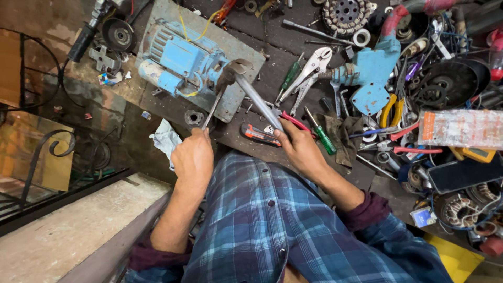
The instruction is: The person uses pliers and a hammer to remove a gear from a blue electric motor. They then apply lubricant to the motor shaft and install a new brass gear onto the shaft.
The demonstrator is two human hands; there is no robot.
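A blue electric motor [175, 60] lies on a grey metal plate [241, 50] on the dark workbench. A large pipe wrench [251, 89] has its jaw clamped at the motor's shaft end, and my right hand [301, 149] grips its long grey handle. My left hand [193, 157] holds a thin metal rod-like tool [214, 107] whose tip also reaches the shaft area beside the wrench jaw. Both hands sit close to my body at the bench's front edge.
Locking pliers [309, 71], a green-handled screwdriver [322, 133], a red and black tool [259, 133], a blue housing part [369, 71], wound stators [458, 209] and cables crowd the bench's right. A white rag [166, 140] hangs left. An angle grinder [112, 29] lies far left.
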